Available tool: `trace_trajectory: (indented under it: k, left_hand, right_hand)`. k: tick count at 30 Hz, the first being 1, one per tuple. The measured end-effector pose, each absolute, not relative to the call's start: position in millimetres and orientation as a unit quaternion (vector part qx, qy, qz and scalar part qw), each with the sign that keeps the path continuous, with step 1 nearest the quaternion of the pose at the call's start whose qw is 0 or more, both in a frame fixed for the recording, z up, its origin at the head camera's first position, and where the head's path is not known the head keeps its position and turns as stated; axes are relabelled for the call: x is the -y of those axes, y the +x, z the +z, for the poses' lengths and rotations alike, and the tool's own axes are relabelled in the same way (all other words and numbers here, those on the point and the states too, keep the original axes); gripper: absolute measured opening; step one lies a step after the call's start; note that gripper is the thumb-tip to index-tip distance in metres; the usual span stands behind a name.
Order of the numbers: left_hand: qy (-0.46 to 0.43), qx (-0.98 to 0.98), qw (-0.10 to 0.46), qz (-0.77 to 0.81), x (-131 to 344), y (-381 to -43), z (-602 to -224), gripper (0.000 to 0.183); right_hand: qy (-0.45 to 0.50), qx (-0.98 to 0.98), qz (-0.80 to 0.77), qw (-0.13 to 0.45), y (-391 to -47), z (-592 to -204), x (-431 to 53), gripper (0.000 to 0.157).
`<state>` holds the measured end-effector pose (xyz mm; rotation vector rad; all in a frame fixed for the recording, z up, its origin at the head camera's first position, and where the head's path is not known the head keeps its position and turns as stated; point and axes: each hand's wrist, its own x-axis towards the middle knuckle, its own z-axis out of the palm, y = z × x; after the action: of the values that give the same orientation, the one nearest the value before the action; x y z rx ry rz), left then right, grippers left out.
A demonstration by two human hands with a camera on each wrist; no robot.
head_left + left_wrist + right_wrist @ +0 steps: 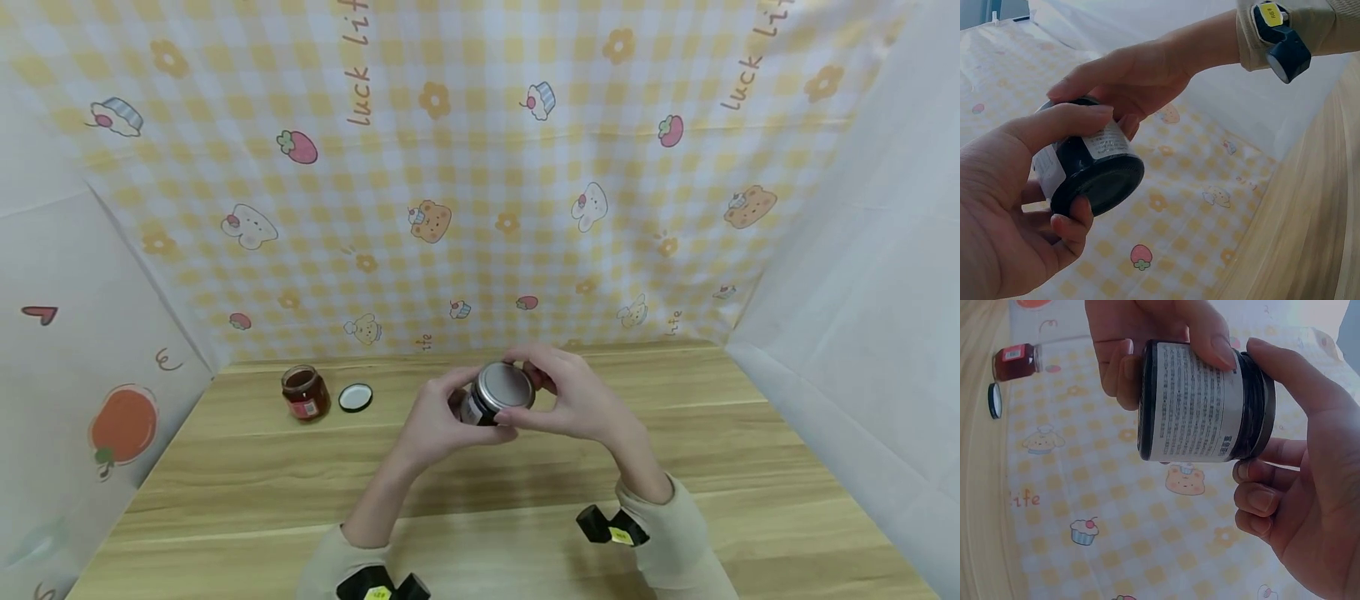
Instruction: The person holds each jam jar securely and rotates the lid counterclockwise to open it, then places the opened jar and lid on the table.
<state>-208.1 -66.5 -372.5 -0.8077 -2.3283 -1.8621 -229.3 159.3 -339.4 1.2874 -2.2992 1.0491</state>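
A dark glass jar [1194, 403] with a white printed label is held up above the table, tilted, between both hands. My left hand [444, 421] grips its body, thumb on one side and fingers curled round the other. The jar's metal lid [506, 386] is on it, and my right hand [573, 400] pinches that lid at its rim with thumb and fingers. In the left wrist view the jar's dark base [1107, 184] faces the camera. Off to the left stands an uncovered jar of dark red contents [306, 393], its loose lid [356, 397] lying beside it, white inside up.
The wooden table [262, 500] runs to a yellow checked cloth [480, 167] hanging behind it. White sheeting [847, 333] walls the right side, and a printed white sheet [67, 350] the left. Each sleeve carries a black wrist camera [611, 525].
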Motion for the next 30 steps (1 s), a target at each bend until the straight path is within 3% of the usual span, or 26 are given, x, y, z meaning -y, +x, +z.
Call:
trace_trajectory:
  k: [14, 30]
  left_hand:
    - [-0.319, 0.654, -0.107, -0.678, 72.0, -210.8, -372.5, 0.058]
    - [-0.407, 0.564, -0.169, -0.698, 74.2, -216.9, -380.8, 0.052]
  right_hand:
    - [0.465, 0.784, 0.390, 0.127, -223.5, -335.0, -161.2, 0.051]
    - [0.503, 0.764, 0.389, 0.110, -218.4, -329.2, -160.8, 0.052]
